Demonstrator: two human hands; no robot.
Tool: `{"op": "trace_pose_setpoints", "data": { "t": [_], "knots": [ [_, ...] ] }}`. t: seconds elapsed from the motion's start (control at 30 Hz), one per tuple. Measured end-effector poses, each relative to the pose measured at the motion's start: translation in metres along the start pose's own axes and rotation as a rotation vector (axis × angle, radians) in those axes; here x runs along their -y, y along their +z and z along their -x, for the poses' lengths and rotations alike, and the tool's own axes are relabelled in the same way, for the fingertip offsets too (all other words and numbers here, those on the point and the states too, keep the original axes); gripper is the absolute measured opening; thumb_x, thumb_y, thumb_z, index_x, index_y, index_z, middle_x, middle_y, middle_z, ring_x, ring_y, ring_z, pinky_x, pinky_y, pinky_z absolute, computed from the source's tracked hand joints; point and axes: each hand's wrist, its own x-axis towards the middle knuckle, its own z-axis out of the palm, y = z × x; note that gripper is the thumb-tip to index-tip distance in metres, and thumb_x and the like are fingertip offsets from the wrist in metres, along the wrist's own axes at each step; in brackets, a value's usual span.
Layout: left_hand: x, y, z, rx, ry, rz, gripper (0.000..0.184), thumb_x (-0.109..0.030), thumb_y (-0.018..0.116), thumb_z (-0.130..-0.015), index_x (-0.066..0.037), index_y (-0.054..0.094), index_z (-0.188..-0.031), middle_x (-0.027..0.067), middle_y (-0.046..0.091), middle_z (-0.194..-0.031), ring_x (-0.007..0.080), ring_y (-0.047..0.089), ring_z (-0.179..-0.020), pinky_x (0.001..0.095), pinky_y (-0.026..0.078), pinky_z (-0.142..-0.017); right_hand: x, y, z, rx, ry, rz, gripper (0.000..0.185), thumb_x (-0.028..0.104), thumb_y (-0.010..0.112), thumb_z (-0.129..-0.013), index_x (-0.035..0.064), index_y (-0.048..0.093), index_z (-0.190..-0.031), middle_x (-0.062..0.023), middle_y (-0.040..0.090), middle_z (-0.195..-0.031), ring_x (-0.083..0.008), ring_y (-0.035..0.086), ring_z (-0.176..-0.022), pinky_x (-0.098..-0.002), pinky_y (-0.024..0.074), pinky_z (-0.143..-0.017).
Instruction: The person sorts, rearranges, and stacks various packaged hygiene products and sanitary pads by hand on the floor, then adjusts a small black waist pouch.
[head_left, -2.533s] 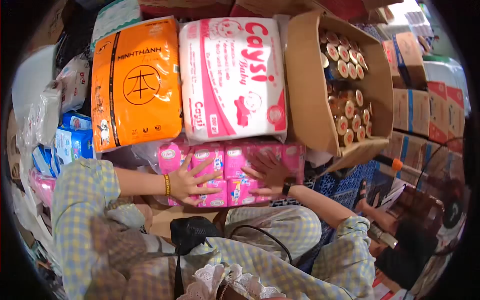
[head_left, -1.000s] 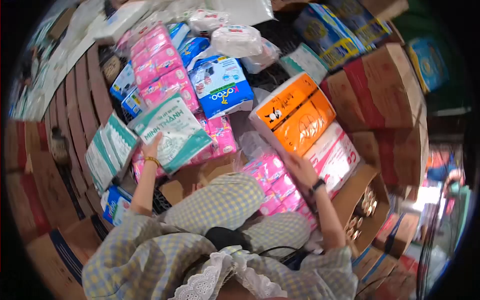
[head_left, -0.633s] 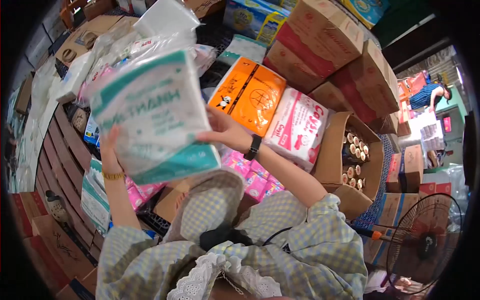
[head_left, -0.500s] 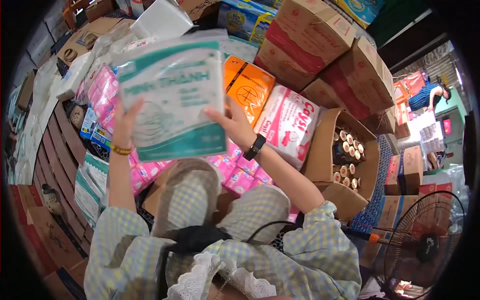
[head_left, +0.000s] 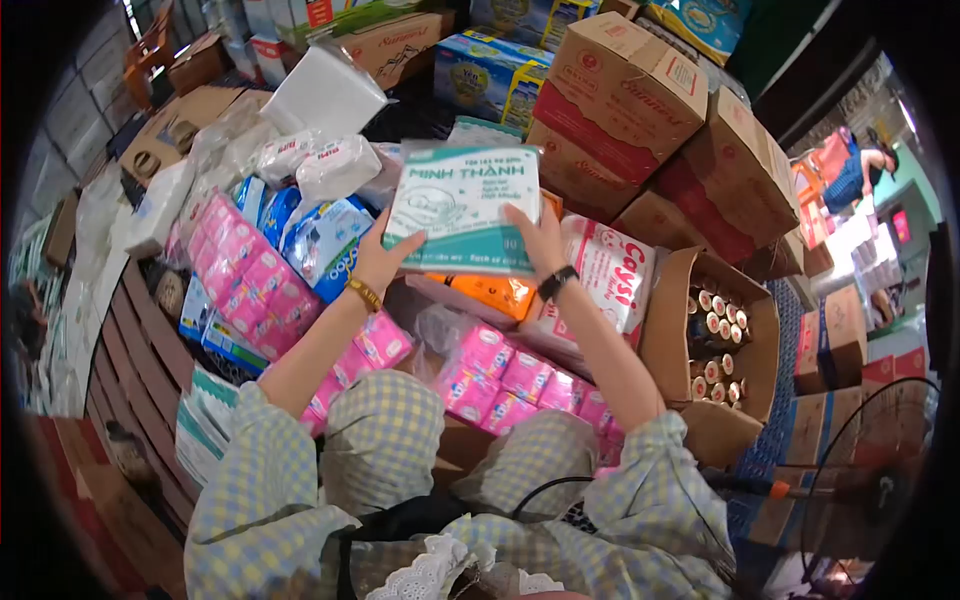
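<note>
Both my hands hold a flat green-and-white plastic packet printed MINH THÀNH. My left hand grips its lower left corner, thumb on the front. On the right edge is my right hand, its thumb also laid over the front and its other fingers mostly hidden behind. Beneath the packet lies an orange packet, partly covered by it. A white-and-red Caysi pack sits beside my right wrist. Pink wrapped packs lie below my hands, and a larger pink bundle is to the left.
An open carton of capped bottles stands at the right. Stacked Sunrest cartons rise behind it. Blue packs and white wrapped packs lie at the left. A fan is at the lower right; another person is far right.
The green-and-white packet has moved away from my body and to the right, down over the orange packet, both hands still on it. The view has shifted slightly, uncovering blue packs at left.
</note>
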Motion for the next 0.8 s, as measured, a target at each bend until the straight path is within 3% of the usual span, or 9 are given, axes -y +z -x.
{"op": "trace_pose_setpoints", "data": {
  "t": [0.03, 0.1, 0.17, 0.27, 0.43, 0.53, 0.63, 0.7, 0.8],
  "knots": [
    [-0.001, -0.004, -0.022, 0.022, -0.006, 0.001, 0.059, -0.010, 0.064, -0.071, -0.001, 0.036, -0.122, 0.0086, 0.053, -0.106, 0.0127, 0.053, -0.088, 0.0241, 0.045, -0.071, 0.002, 0.008, -0.022, 0.011, -0.063, 0.085, 0.049, 0.020, 0.062, -0.075, -0.0028, 0.038, -0.112, -0.0116, 0.054, -0.100, -0.0160, 0.052, -0.087, -0.0272, 0.0422, -0.075],
    [-0.007, -0.014, -0.075, -0.038, 0.248, -0.107, 0.059, -0.012, 0.065, -0.070, 0.001, 0.038, -0.120, 0.0088, 0.056, -0.099, 0.0137, 0.053, -0.086, 0.0254, 0.044, -0.072, 0.007, 0.021, -0.072, -0.041, -0.067, 0.139, 0.053, 0.019, 0.064, -0.072, -0.0024, 0.037, -0.112, -0.0127, 0.053, -0.103, -0.0183, 0.052, -0.091, -0.0288, 0.0419, -0.077],
    [0.002, -0.028, -0.147, -0.045, 0.308, -0.220, 0.061, -0.015, 0.066, -0.068, 0.001, 0.039, -0.119, 0.0105, 0.057, -0.098, 0.0162, 0.054, -0.086, 0.0265, 0.044, -0.072, 0.002, 0.025, -0.133, -0.066, -0.067, 0.237, 0.052, 0.020, 0.064, -0.071, -0.0019, 0.038, -0.111, -0.0138, 0.052, -0.105, -0.0207, 0.052, -0.094, -0.0307, 0.0416, -0.079],
    [-0.005, -0.024, -0.232, -0.049, 0.214, -0.278, 0.058, -0.011, 0.064, -0.071, 0.001, 0.037, -0.122, 0.0114, 0.055, -0.102, 0.0154, 0.055, -0.083, 0.0253, 0.044, -0.072, 0.003, 0.026, -0.209, -0.110, -0.036, 0.401, 0.057, 0.023, 0.066, -0.071, -0.0021, 0.038, -0.115, -0.0145, 0.052, -0.108, -0.0186, 0.051, -0.096, -0.0296, 0.0422, -0.078],
    [0.018, -0.015, -0.322, -0.080, 0.263, -0.504, 0.060, -0.011, 0.064, -0.071, -0.002, 0.037, -0.123, 0.0128, 0.057, -0.100, 0.0169, 0.057, -0.078, 0.0268, 0.048, -0.064, -0.033, 0.020, -0.276, -0.216, 0.022, 0.585, 0.059, 0.023, 0.065, -0.072, 0.0014, 0.038, -0.119, -0.0140, 0.051, -0.111, -0.0222, 0.049, -0.100, -0.0313, 0.0396, -0.083],
    [0.010, -0.004, -0.327, -0.005, 0.037, -0.340, 0.061, -0.011, 0.064, -0.070, -0.005, 0.036, -0.124, 0.0138, 0.057, -0.099, 0.0198, 0.059, -0.079, 0.0293, 0.049, -0.060, -0.076, 0.016, -0.293, -0.281, 0.024, 0.612, 0.060, 0.024, 0.064, -0.072, 0.0028, 0.036, -0.121, -0.0136, 0.050, -0.112, -0.0239, 0.048, -0.102, -0.0318, 0.0383, -0.085],
    [0.059, 0.001, -0.361, -0.015, -0.098, -0.210, 0.062, -0.010, 0.064, -0.069, -0.007, 0.036, -0.124, 0.0137, 0.057, -0.099, 0.0214, 0.059, -0.082, 0.0308, 0.049, -0.062, -0.107, 0.014, -0.296, -0.434, 0.001, 0.838, 0.057, 0.023, 0.064, -0.072, 0.0048, 0.040, -0.121, -0.0123, 0.051, -0.111, -0.0245, 0.049, -0.102, -0.0315, 0.0389, -0.084],
    [0.098, 0.005, -0.380, -0.020, -0.181, -0.139, 0.063, -0.010, 0.063, -0.069, -0.008, 0.036, -0.124, 0.0137, 0.057, -0.100, 0.0221, 0.059, -0.083, 0.0315, 0.049, -0.064, -0.124, 0.006, -0.297, -0.290, 0.079, 0.864, 0.051, 0.021, 0.063, -0.073, 0.0103, 0.045, -0.119, -0.0128, 0.052, -0.111, -0.0262, 0.051, -0.099, -0.0321, 0.0394, -0.084],
    [0.150, 0.005, -0.396, 0.009, -0.072, -0.406, 0.063, -0.009, 0.062, -0.070, -0.008, 0.034, -0.125, 0.0161, 0.055, -0.104, 0.0256, 0.057, -0.091, 0.0345, 0.047, -0.071, -0.170, 0.001, -0.293, -0.305, 0.251, 0.878, 0.043, 0.020, 0.059, -0.075, 0.0160, 0.048, -0.116, -0.0140, 0.053, -0.108, -0.0274, 0.052, -0.095, -0.0331, 0.0398, -0.083]
  ]
}}
